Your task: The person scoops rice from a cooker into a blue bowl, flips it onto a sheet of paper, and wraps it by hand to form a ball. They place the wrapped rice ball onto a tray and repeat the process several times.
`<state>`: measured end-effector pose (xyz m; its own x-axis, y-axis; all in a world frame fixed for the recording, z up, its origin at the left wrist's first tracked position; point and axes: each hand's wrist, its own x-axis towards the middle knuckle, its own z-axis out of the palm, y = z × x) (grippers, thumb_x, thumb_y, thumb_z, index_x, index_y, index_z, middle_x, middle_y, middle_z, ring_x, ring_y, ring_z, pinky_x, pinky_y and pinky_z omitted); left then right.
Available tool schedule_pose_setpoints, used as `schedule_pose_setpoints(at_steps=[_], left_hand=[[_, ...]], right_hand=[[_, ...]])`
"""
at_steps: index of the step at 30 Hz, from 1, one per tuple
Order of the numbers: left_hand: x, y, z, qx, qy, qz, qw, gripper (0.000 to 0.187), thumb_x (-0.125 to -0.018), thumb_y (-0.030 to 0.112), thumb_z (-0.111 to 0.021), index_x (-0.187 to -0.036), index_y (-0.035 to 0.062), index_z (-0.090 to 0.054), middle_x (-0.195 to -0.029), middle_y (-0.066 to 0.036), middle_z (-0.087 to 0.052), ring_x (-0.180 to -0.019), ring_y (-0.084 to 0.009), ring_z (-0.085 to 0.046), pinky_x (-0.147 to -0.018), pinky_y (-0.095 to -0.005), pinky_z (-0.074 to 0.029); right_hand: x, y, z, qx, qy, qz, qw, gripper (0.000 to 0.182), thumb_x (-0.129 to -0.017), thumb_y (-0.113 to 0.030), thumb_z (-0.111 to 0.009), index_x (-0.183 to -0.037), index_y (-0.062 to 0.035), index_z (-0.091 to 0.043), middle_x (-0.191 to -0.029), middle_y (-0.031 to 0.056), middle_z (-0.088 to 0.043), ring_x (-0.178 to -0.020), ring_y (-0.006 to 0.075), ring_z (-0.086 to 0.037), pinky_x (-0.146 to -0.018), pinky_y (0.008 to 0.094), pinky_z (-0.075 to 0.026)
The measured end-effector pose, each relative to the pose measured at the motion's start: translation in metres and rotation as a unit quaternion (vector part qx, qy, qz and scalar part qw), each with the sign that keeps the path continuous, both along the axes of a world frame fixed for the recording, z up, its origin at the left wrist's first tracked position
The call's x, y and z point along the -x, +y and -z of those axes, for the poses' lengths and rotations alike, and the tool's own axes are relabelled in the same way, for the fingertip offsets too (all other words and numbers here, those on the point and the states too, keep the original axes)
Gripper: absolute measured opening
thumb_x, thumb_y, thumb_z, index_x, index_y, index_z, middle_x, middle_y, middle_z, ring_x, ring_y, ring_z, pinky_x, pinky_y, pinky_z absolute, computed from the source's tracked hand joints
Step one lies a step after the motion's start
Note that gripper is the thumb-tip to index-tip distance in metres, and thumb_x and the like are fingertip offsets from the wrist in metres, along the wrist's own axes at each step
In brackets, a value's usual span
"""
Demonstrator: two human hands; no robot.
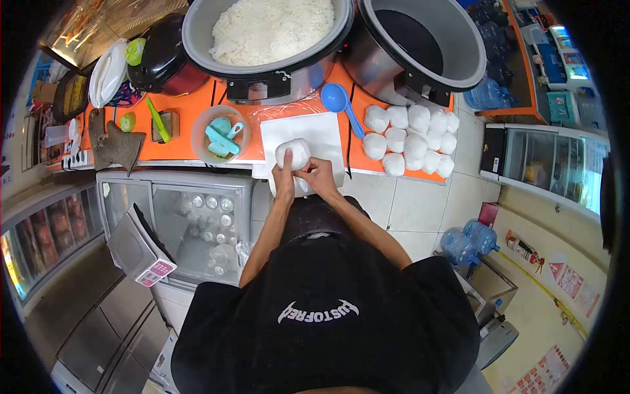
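Note:
A white wrapped rice ball rests on a white sheet on the orange counter. My left hand grips its near left side. My right hand pinches its near right side. Both hands close around the same ball. A big cooker pot full of white rice stands just beyond the sheet. A blue ladle lies to the right of the sheet.
Several finished white rice balls are piled at the counter's right. An empty open cooker stands behind them. A clear tub with teal scoops sits left of the sheet. A glass-top freezer and a scale are below left.

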<state>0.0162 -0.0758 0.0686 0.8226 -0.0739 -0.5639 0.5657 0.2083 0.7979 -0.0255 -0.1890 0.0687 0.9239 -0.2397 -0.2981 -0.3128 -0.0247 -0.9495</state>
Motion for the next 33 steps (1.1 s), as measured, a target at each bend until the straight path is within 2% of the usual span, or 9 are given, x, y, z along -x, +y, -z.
schedule_pose_setpoints(at_steps=[2,4,9,14,17,19,24,26,33], left_hand=[[-0.003,0.003,-0.020,0.017,-0.004,0.015,1.000,0.059,-0.093,0.051,-0.058,-0.114,-0.0045,-0.060,-0.105,-0.009,-0.064,-0.095,-0.0158,-0.060,-0.085,-0.0310,-0.047],[-0.003,0.006,-0.033,0.099,0.023,0.012,0.995,0.060,-0.097,0.054,-0.047,-0.126,0.0022,-0.052,-0.117,-0.007,-0.061,-0.108,-0.0187,-0.057,-0.094,-0.0353,-0.044],[-0.004,0.003,-0.075,0.326,0.164,0.136,0.921,0.062,-0.096,0.054,-0.047,-0.130,0.0024,-0.047,-0.121,-0.013,-0.060,-0.116,-0.0305,-0.056,-0.105,-0.0461,-0.042],[-0.014,-0.018,-0.080,0.133,0.114,0.346,0.922,0.059,-0.090,0.036,-0.067,-0.130,-0.0031,-0.049,-0.116,-0.020,-0.063,-0.102,-0.0276,-0.065,-0.093,-0.0383,-0.052],[-0.022,-0.053,-0.051,-0.171,-0.183,0.451,0.857,0.104,-0.067,0.045,-0.084,-0.138,-0.0129,-0.036,-0.119,-0.024,-0.061,-0.107,-0.0273,-0.063,-0.094,-0.0342,-0.048],[-0.024,-0.090,-0.063,-0.167,-0.196,0.501,0.826,0.113,-0.066,0.047,-0.085,-0.142,-0.0122,-0.026,-0.122,-0.026,-0.059,-0.110,-0.0291,-0.061,-0.096,-0.0353,-0.047],[-0.017,-0.172,-0.042,-0.108,-0.164,0.588,0.785,0.128,-0.067,0.048,-0.083,-0.148,-0.0089,-0.001,-0.140,-0.031,-0.040,-0.129,-0.0327,-0.046,-0.106,-0.0363,-0.038],[-0.008,-0.197,-0.026,-0.145,-0.313,0.560,0.753,0.131,-0.069,0.050,-0.082,-0.148,-0.0074,0.005,-0.143,-0.032,-0.035,-0.132,-0.0347,-0.042,-0.109,-0.0387,-0.035],[0.002,-0.167,-0.028,-0.134,-0.298,0.484,0.811,0.098,-0.085,0.046,-0.067,-0.150,-0.0010,-0.011,-0.139,-0.026,-0.042,-0.129,-0.0407,-0.041,-0.107,-0.0456,-0.034]], right_hand=[[-0.003,-0.015,-0.018,0.080,-0.065,-0.031,0.994,0.024,-0.070,-0.009,-0.083,-0.073,-0.0007,-0.060,-0.070,0.0031,-0.061,-0.069,0.0129,-0.057,-0.064,0.0290,-0.046],[-0.014,-0.037,-0.040,0.205,-0.347,-0.155,0.902,0.025,-0.071,-0.013,-0.080,-0.075,-0.0010,-0.058,-0.072,0.0051,-0.056,-0.072,0.0207,-0.056,-0.064,0.0320,-0.045],[-0.019,-0.080,-0.083,0.444,-0.450,-0.205,0.747,0.019,-0.066,-0.021,-0.066,-0.073,-0.0104,-0.052,-0.084,0.0029,-0.051,-0.084,0.0224,-0.055,-0.071,0.0351,-0.047],[0.019,-0.133,-0.090,0.479,-0.427,-0.090,0.762,0.030,-0.068,-0.022,-0.079,-0.077,-0.0062,-0.055,-0.078,0.0033,-0.050,-0.075,0.0227,-0.054,-0.059,0.0327,-0.044],[0.063,-0.132,-0.082,0.214,-0.177,0.022,0.960,0.041,-0.075,-0.025,-0.082,-0.101,-0.0037,-0.058,-0.089,0.0052,-0.058,-0.087,0.0193,-0.059,-0.075,0.0333,-0.047],[0.084,-0.116,-0.055,0.006,-0.119,0.090,0.989,0.054,-0.080,-0.022,-0.080,-0.122,-0.0011,-0.053,-0.106,0.0054,-0.062,-0.099,0.0162,-0.059,-0.084,0.0322,-0.047],[0.103,-0.143,-0.021,-0.138,-0.040,0.168,0.975,0.063,-0.079,-0.010,-0.079,-0.132,0.0015,-0.048,-0.114,0.0078,-0.062,-0.103,0.0155,-0.059,-0.086,0.0296,-0.048],[0.108,-0.161,-0.017,-0.189,-0.076,0.269,0.942,0.064,-0.076,-0.001,-0.078,-0.132,0.0001,-0.048,-0.112,0.0075,-0.063,-0.100,0.0141,-0.061,-0.086,0.0281,-0.048],[0.122,-0.281,-0.010,-0.075,-0.118,0.584,0.799,0.067,-0.078,-0.013,-0.079,-0.133,0.0040,-0.044,-0.115,0.0132,-0.059,-0.097,0.0188,-0.060,-0.082,0.0289,-0.049]])
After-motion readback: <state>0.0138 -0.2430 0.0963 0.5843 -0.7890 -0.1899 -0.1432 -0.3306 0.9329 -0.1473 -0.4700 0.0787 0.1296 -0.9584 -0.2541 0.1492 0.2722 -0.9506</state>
